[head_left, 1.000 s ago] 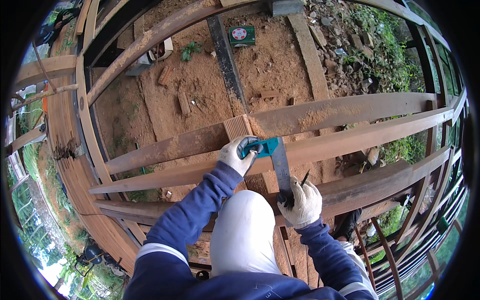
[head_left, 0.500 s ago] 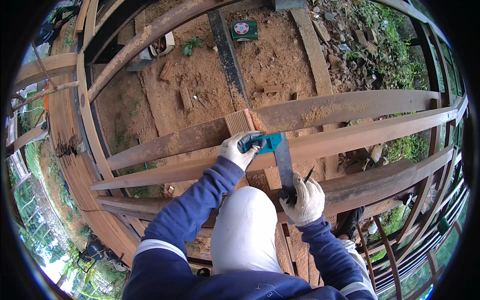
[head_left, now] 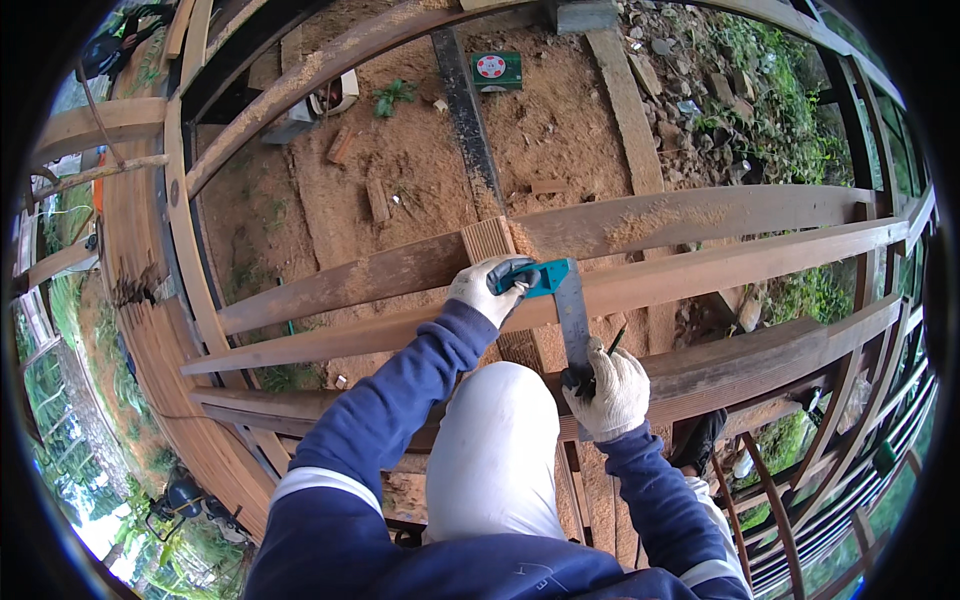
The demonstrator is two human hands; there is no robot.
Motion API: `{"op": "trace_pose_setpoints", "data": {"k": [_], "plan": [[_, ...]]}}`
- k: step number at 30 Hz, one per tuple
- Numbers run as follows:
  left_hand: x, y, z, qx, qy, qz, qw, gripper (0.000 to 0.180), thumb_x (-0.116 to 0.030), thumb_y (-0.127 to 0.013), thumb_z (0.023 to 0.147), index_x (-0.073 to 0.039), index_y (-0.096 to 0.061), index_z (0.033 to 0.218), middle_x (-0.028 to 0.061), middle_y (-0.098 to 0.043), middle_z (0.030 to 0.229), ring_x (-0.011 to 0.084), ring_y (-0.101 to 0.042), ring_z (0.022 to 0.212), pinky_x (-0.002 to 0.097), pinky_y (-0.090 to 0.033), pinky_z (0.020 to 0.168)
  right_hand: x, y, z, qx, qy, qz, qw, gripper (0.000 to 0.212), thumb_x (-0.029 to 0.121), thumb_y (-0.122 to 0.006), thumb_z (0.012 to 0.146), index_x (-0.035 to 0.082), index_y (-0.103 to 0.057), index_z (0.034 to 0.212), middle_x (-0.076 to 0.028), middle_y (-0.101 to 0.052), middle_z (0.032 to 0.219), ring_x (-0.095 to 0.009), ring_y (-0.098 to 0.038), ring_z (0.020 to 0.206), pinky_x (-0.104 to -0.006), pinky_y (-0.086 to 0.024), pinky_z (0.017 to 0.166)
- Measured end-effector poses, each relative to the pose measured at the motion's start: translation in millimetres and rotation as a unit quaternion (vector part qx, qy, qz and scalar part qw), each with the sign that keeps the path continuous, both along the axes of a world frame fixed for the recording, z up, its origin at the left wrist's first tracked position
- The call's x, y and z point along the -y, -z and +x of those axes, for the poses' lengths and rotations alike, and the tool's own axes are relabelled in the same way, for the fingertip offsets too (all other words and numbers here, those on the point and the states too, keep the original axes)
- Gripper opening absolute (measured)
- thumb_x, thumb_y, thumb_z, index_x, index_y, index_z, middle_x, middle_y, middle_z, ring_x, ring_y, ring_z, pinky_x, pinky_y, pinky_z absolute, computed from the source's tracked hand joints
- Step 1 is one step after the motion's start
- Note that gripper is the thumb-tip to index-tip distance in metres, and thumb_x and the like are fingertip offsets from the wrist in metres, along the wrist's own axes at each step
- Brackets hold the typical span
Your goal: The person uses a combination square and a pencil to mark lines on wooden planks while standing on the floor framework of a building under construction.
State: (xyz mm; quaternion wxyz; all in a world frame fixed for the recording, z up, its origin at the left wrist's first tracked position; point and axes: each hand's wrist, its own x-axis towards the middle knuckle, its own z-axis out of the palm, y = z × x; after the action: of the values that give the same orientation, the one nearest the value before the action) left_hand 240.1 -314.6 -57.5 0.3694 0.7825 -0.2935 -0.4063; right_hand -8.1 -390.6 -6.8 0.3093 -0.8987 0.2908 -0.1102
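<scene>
A try square with a teal handle (head_left: 548, 277) and a grey metal blade (head_left: 573, 325) lies across the middle wooden beam (head_left: 690, 275). My left hand (head_left: 490, 290), in a white glove with dark fingertips, is closed round the handle at the beam's far side. My right hand (head_left: 612, 392), gloved the same way, sits at the blade's near end, its dark fingertips touching the metal. A thin dark marking tool, like a pencil (head_left: 618, 338), sticks up between the right hand's fingers. Under the beam, a short ridged board (head_left: 487, 240) runs crosswise beneath the handle.
Long beams run parallel on both sides, the far one (head_left: 680, 212) dusted with sawdust. Sawdust-covered ground (head_left: 420, 190) shows below, with a green box (head_left: 497, 72) and wood scraps. Rubble (head_left: 700, 110) and plants lie right. Stacked planks (head_left: 180, 400) stand left. My white-trousered knee (head_left: 495, 440) is close by.
The whole view has shifted slightly. Both hands keep their hold on the square, which stays across the beam at nearly the same place.
</scene>
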Motion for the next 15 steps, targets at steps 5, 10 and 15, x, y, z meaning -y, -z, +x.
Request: {"op": "trace_pose_setpoints", "data": {"k": [5, 10, 15], "plan": [[-2, 5, 0, 0.007, 0.006, 0.001, 1.000, 0.032, 0.003, -0.075, 0.087, -0.001, -0.071, 0.118, 0.0098, -0.078, 0.110, 0.0148, -0.074, 0.101, 0.0297, -0.057, 0.095, -3, -10, 0, 0.008, 0.008, 0.013, 1.000, 0.049, 0.017, -0.078, 0.075, -0.002, -0.064, 0.118, -0.014, -0.067, 0.086, -0.037, -0.067, 0.078, -0.0481, -0.055, 0.077], [-3, 7, -2, 0.070, 0.011, -0.019, 0.997, 0.031, 0.000, -0.077, 0.086, -0.004, -0.073, 0.117, 0.0097, -0.078, 0.109, 0.0175, -0.075, 0.099, 0.0298, -0.058, 0.093, -5, 0, -15, 0.066, 0.007, 0.014, 0.998, 0.054, 0.011, -0.075, 0.073, -0.001, -0.064, 0.125, -0.018, -0.070, 0.100, -0.040, -0.068, 0.090, -0.0503, -0.054, 0.085], [0, 3, -2, 0.078, 0.013, -0.014, 0.997, 0.029, -0.003, -0.078, 0.086, -0.006, -0.074, 0.115, 0.0084, -0.079, 0.104, 0.0176, -0.076, 0.094, 0.0297, -0.059, 0.090, -8, 1, -14, 0.109, 0.075, 0.057, 0.990, 0.054, -0.005, -0.063, 0.078, 0.003, -0.064, 0.131, -0.019, -0.070, 0.103, -0.041, -0.068, 0.094, -0.0456, -0.055, 0.085]]}}
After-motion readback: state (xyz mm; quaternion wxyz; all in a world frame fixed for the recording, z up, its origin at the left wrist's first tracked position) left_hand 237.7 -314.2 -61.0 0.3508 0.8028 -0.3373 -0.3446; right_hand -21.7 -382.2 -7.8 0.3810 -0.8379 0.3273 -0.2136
